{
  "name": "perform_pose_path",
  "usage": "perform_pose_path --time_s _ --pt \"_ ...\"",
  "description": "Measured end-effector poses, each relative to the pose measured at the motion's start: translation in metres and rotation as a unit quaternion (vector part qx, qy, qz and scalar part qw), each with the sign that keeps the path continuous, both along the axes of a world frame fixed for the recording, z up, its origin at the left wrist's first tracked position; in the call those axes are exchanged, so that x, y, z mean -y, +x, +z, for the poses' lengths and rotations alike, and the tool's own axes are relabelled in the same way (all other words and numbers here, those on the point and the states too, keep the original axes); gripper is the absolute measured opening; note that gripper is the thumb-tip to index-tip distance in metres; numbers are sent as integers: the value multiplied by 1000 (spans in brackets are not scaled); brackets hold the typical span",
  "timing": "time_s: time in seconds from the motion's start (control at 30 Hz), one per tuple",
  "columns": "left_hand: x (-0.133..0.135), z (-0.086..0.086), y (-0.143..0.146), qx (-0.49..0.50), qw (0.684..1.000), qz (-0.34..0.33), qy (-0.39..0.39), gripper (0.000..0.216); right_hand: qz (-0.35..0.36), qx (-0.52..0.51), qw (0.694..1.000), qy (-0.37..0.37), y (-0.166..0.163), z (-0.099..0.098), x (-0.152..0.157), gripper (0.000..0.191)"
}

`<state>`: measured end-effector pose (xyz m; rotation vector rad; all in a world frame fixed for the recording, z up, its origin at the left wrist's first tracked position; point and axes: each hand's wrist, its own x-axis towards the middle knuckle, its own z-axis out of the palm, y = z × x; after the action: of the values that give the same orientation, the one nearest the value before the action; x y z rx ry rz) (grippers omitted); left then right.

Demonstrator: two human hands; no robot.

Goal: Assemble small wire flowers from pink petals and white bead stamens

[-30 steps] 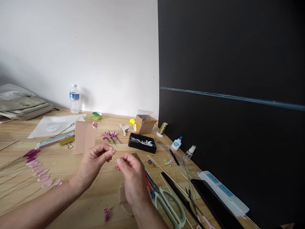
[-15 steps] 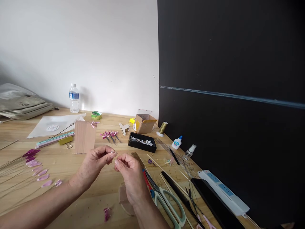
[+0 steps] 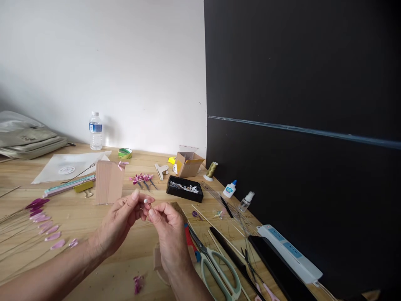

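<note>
My left hand [image 3: 125,215] is raised above the table, its fingers curled around a small shiny whitish bead-like piece [image 3: 145,201] that shows between thumb and fingertips. Close against it, my right hand [image 3: 171,228] pinches what looks like a fine gold wire [image 3: 150,206], mostly hidden by the fingertips. Behind the left hand a wooden board [image 3: 109,182] stands upright with a pink ribbon-like piece on its top edge. Several small pink-purple flowers [image 3: 143,180] on dark stems lie beyond the hands. Pink and purple petals [image 3: 53,237] on thin wires lie in a row at the left.
Large scissors [image 3: 219,267], a black comb [image 3: 230,253] and thin sticks lie right of my right hand. Further back are a black tray [image 3: 184,190], cardboard box [image 3: 189,165], thread spool [image 3: 211,171], glue bottle [image 3: 229,189] and spray bottle [image 3: 246,202]. A power strip [image 3: 291,251] borders the dark wall.
My left thumb has lifted and shifted left, and the whitish piece now shows between the left fingers. The right hand still pinches beside it. The view has shifted slightly.
</note>
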<state>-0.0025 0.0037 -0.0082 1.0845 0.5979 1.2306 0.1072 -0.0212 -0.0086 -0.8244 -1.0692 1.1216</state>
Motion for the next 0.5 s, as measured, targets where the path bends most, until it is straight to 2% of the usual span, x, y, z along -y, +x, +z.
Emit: perform_pose_path --time_s 0.1,0.2,0.4,0.5 --pt "1 -1 0 -61 998 16 27 21 -2 7 1000 -10 0 -1 0 15" --pt "1 0 1 -97 994 40 42 26 -1 32 999 -3 0 -2 1 16" --pt "0 1 2 -73 995 68 14 25 -48 136 988 63 -1 -5 4 16" --pt "2 1 2 -25 998 45 -19 23 -20 65 997 33 -2 -6 2 15"
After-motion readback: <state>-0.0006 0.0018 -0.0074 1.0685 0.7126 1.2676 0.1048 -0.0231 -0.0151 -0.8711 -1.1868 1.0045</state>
